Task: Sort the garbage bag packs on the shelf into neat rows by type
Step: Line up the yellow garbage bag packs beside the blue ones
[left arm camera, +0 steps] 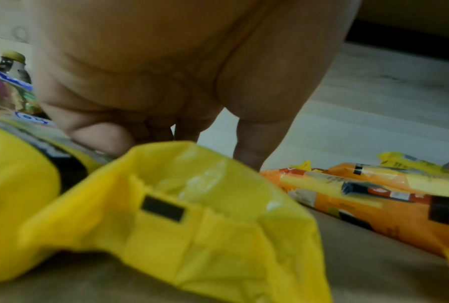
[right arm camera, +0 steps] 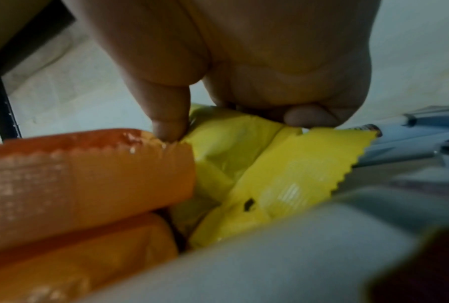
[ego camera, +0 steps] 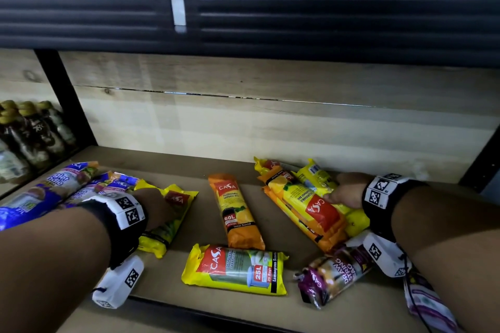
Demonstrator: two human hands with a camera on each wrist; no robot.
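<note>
Garbage bag packs lie scattered on a brown shelf (ego camera: 197,227). My left hand (ego camera: 155,205) grips a yellow pack (ego camera: 173,213) at the left; its fingers (left arm camera: 101,137) and thumb (left arm camera: 252,147) curl down either side of it (left arm camera: 166,205). My right hand (ego camera: 342,192) pinches a yellow pack (ego camera: 316,181) in the right pile, thumb (right arm camera: 169,123) and fingers (right arm camera: 309,116) on its crimped end (right arm camera: 283,164), beside stacked orange packs (ego camera: 303,213). A single orange pack (ego camera: 235,213) lies mid-shelf, a yellow 25L pack (ego camera: 235,267) in front of it and a purple drawstring pack (ego camera: 332,276) front right.
Blue and purple packs (ego camera: 54,189) are piled at the far left. Bottles (ego camera: 29,138) stand beyond a black upright (ego camera: 67,100). A wooden back wall (ego camera: 270,121) closes the shelf, with another black post (ego camera: 481,165) at the right. A patterned pack (ego camera: 430,303) hangs over the front edge.
</note>
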